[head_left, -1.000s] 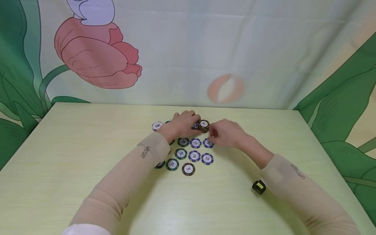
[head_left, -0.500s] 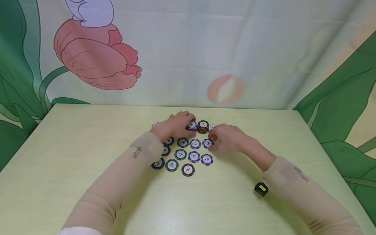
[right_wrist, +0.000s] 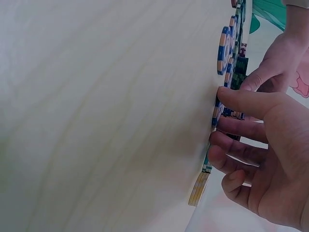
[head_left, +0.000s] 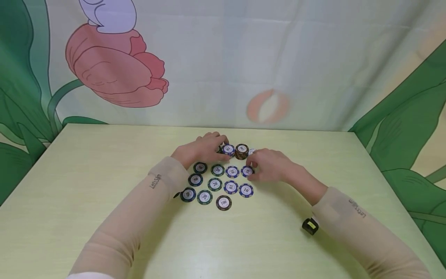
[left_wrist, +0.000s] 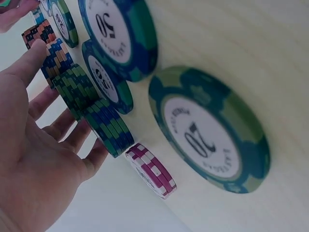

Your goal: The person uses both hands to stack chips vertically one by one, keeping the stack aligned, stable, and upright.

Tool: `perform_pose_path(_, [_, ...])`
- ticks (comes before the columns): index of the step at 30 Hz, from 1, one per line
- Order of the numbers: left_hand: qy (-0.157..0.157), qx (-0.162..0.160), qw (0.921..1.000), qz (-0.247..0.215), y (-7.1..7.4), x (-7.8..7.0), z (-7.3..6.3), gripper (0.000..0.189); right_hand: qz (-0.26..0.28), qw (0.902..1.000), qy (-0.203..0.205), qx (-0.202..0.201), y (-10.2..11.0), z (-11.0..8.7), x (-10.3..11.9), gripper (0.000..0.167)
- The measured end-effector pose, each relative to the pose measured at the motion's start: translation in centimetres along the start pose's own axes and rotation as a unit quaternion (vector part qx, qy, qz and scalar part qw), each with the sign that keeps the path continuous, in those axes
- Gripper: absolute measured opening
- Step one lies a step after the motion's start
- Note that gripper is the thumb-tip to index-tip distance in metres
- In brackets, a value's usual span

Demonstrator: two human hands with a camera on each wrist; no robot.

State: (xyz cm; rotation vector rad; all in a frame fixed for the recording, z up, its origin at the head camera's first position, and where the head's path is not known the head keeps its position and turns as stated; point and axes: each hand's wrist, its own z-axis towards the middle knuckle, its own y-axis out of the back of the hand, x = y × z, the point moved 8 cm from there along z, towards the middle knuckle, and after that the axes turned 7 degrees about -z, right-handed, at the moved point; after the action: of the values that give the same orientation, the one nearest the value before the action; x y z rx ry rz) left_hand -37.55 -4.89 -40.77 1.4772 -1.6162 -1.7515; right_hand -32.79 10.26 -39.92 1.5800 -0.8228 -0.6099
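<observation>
Blue chip (head_left: 246, 171), marked 10, flat on the worktop (head_left: 244, 248), between right hand's thumb and fingertip. Right hand (head_left: 270, 166) pinches it; grip narrow, little finger curled in. Blue stack (head_left: 228, 150) beyond, to the left, held by left hand (head_left: 202, 149), thumb on near side, fingers behind. Brown stack (head_left: 242, 151) just right of left hand's thumb. Green stack (left_wrist: 76, 89) and blue-green stack (left_wrist: 110, 128) in line by left hand's fingers; magenta stack (left_wrist: 152, 171) past the little finger. Yellow stack (right_wrist: 198, 188) beyond right hand's fingers. More loose chips lie flat between the hands, nearer the wearer: 10s, 20s, 50s, with 100 chip (head_left: 223, 202) nearest. Black block (head_left: 310, 226), yellow label, below right wrist. Printed curtain (head_left: 202, 58) beyond both hands.
</observation>
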Motion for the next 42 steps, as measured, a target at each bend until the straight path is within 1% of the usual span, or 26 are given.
perform_pose_path(4, [-0.009,0.001,0.9999,0.005,0.2,0.0,0.1,0.056,-0.002,1.0000,-0.001,0.000,0.1,0.2,-0.1,0.036])
perform_pose_path(8, [-0.002,-0.010,0.9999,0.014,0.4,0.1,0.2,0.055,0.002,1.0000,0.001,-0.009,0.3,0.4,-0.1,0.036])
perform_pose_path(14, [-0.010,-0.010,0.9997,0.019,0.0,-0.1,0.2,0.056,0.008,1.0000,-0.002,0.001,-0.3,0.2,-0.2,0.034])
perform_pose_path(16, [-0.011,-0.012,0.9997,0.018,0.0,-0.2,0.2,0.056,0.009,0.9999,0.002,-0.003,-0.3,0.1,-0.1,0.031])
perform_pose_path(21, [-0.001,-0.020,0.9996,0.017,0.4,0.1,0.0,0.055,0.007,0.9996,0.019,-0.022,0.0,0.4,0.5,0.024])
perform_pose_path(24, [-0.001,-0.016,0.9995,0.026,0.4,0.2,-0.1,0.055,-0.008,0.9994,0.025,-0.022,-0.1,0.5,0.7,0.024])
perform_pose_path(28, [-0.012,-0.014,0.9992,0.037,0.2,0.2,0.0,0.054,-0.037,0.9988,0.026,-0.018,-0.2,0.4,0.9,0.025])
perform_pose_path(31, [-0.015,-0.019,0.9989,0.041,0.1,0.3,0.1,0.053,-0.041,0.9986,0.026,-0.022,-0.1,0.3,1.0,0.026])
perform_pose_path(35, [-0.015,-0.021,0.9988,0.043,0.1,0.4,0.3,0.052,-0.033,0.9985,0.019,-0.040,0.4,0.3,0.9,0.028])
perform_pose_path(42, [-0.016,-0.023,0.9990,0.035,0.1,0.6,0.3,0.051,-0.042,0.9939,0.017,-0.101,1.9,0.7,1.4,0.031])
